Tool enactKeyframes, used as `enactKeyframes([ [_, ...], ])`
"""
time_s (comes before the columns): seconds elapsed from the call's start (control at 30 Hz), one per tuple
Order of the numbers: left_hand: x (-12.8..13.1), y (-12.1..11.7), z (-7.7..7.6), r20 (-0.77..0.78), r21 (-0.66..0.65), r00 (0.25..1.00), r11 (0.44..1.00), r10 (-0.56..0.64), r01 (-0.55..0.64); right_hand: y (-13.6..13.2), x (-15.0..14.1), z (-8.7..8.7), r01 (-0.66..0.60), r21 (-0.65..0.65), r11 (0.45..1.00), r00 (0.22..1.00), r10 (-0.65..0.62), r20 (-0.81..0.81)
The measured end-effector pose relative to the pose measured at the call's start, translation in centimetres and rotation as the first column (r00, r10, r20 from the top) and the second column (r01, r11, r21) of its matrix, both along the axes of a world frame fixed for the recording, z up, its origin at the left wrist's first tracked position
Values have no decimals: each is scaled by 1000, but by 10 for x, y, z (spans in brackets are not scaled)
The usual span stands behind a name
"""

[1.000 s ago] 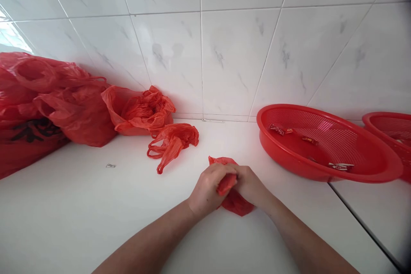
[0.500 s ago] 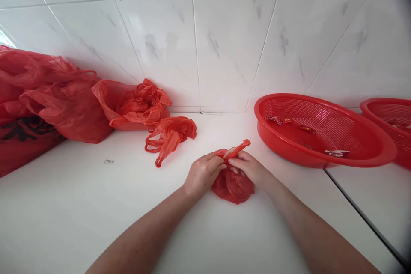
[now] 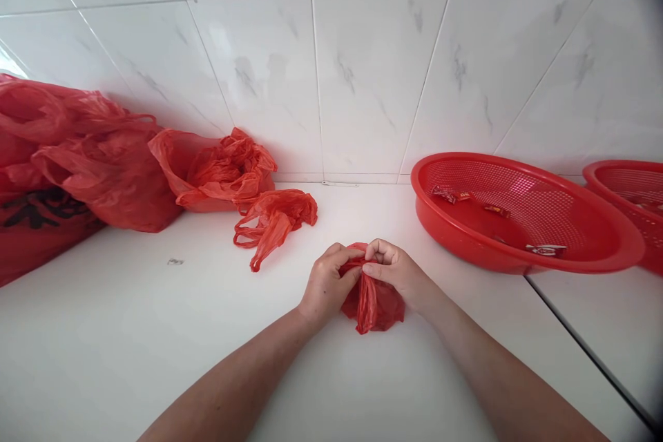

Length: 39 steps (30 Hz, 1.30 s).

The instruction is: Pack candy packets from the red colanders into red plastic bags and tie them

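Note:
A small red plastic bag (image 3: 380, 304) sits bunched on the white tabletop, its top gathered between my two hands. On its left side, my left hand (image 3: 330, 281) pinches the gathered plastic between thumb and fingers. My right hand (image 3: 392, 268) grips the same gathered part from the right, thumb and fingertips pressed together. A twisted strip of the bag hangs down its front toward me. What the bag holds is hidden by the plastic and my fingers.
Behind my left hand lies a loose crumpled red bag (image 3: 280, 217), beside an open bag stuffed with red plastic (image 3: 217, 179). Large full red bags (image 3: 103, 173) stand far left. A red colander (image 3: 518, 214) with several wrapped sweets stands right, another colander (image 3: 621, 179) beyond it.
The twisted strip that pointed up and right between my hands now hangs down over the bag's front. My hands have shifted slightly at the gathered top.

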<state>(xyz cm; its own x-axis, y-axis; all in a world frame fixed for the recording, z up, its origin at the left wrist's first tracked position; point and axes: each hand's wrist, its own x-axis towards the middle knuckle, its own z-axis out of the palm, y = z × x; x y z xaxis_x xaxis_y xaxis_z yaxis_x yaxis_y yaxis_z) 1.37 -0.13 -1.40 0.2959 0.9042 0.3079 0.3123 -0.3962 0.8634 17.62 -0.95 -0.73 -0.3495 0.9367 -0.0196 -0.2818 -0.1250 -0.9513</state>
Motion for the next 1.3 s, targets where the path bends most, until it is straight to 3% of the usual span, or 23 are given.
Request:
enactKeyframes([
  [0.13, -2, 2, -4, -50, 97, 999, 995, -7, 11, -2, -3, 1, 43, 141, 989, 974, -74, 215],
  [0.27, -4, 3, -3, -147, 145, 989, 989, 24, -2, -6, -7, 8, 103, 265, 959, 856, -221, 468],
  [0.37, -5, 5, 0, -258, 130, 966, 991, 32, 2, -8, -9, 12, 106, 326, 939, 773, -284, 567],
  [0.57, -7, 6, 5, -366, 84, 930, 996, 19, 13, -8, -7, 13, 76, 321, 944, 745, -267, 611],
  [0.77, -7, 5, 3, -322, 90, 947, 995, -11, 42, -7, -11, 10, 168, 300, 939, 762, -316, 565],
  [0.97, -5, 2, 4, -270, 93, 960, 990, -76, 105, -6, -9, 6, 234, 346, 908, 694, -406, 594],
  [1.1, -6, 2, 2, -312, 175, 947, 975, -77, 137, -6, -8, 5, 191, 338, 921, 751, -359, 554],
  [1.3, -9, 4, -3, -546, 425, 836, 880, 62, 212, 0, 3, 4, 96, 82, 992, 924, -120, 363],
])
